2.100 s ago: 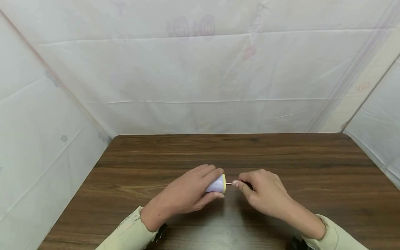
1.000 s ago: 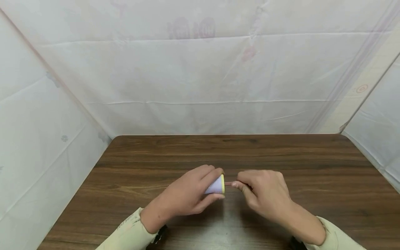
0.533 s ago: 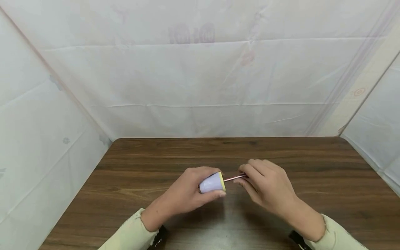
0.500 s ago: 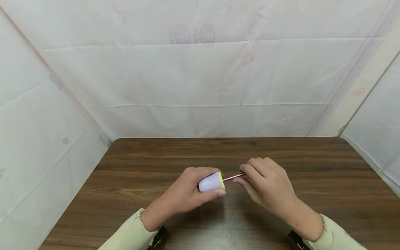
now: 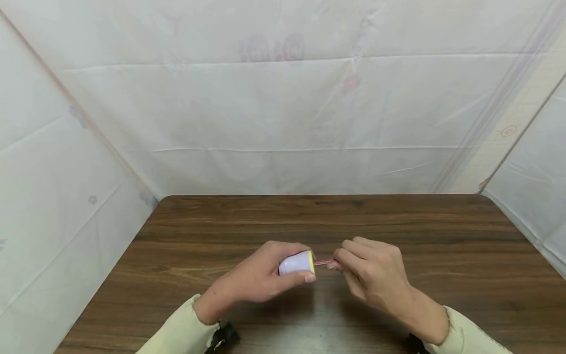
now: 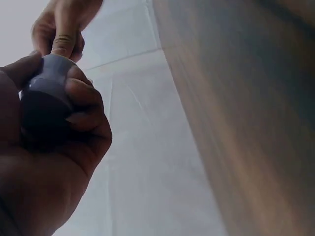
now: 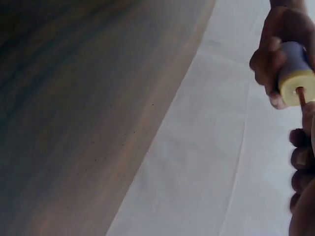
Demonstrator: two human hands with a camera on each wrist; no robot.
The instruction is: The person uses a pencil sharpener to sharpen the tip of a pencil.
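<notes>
Above the middle of the worktop [image 5: 398,216], nearer its front edge than its back, the left hand [image 5: 261,275] holds a small lavender cylinder [image 5: 295,263] clear of the wood. Its grip is wrapped round the body, fingers over the top and thumb underneath. The cylinder lies on its side, long axis running left to right along the worktop's width, with its pale yellow end face [image 7: 297,87] turned toward the right edge. A thin pink stick [image 5: 325,261] comes straight out of the centre of that yellow face, continuing the same axis and pointing toward the right hand [image 5: 373,275]. That hand's grip pinches the stick's far end between thumb and curled fingers, just beside the cylinder.

The cylinder looks smooth and matte, slightly tapered, with a rounded back end seen in the left wrist view. The stick is narrow and straight. The worktop is dark brown wood grain with rounded far corners. Pale, creased sheeting [image 5: 283,108] hangs behind and at both sides. Both arms wear light cream sleeves [image 5: 181,329].
</notes>
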